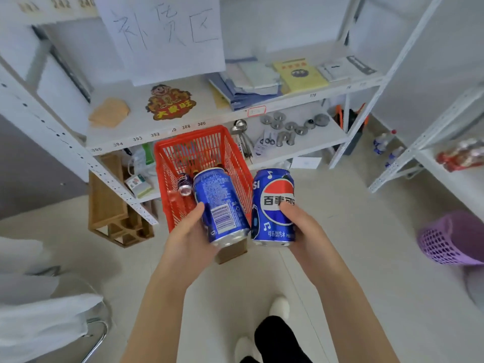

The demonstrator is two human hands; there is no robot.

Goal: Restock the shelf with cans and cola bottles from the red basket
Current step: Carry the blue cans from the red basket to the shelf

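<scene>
The shelf (207, 104) in mid frame has bare board between the sticker (170, 102) and the folders (243, 87). A paper sheet (162, 35) hangs over it from above. The basket (193, 134) blocks the lower level at center.

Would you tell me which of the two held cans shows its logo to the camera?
The upright can in the right hand: its logo faces us, whereas the tilted can in the left hand shows a barcode.
</scene>
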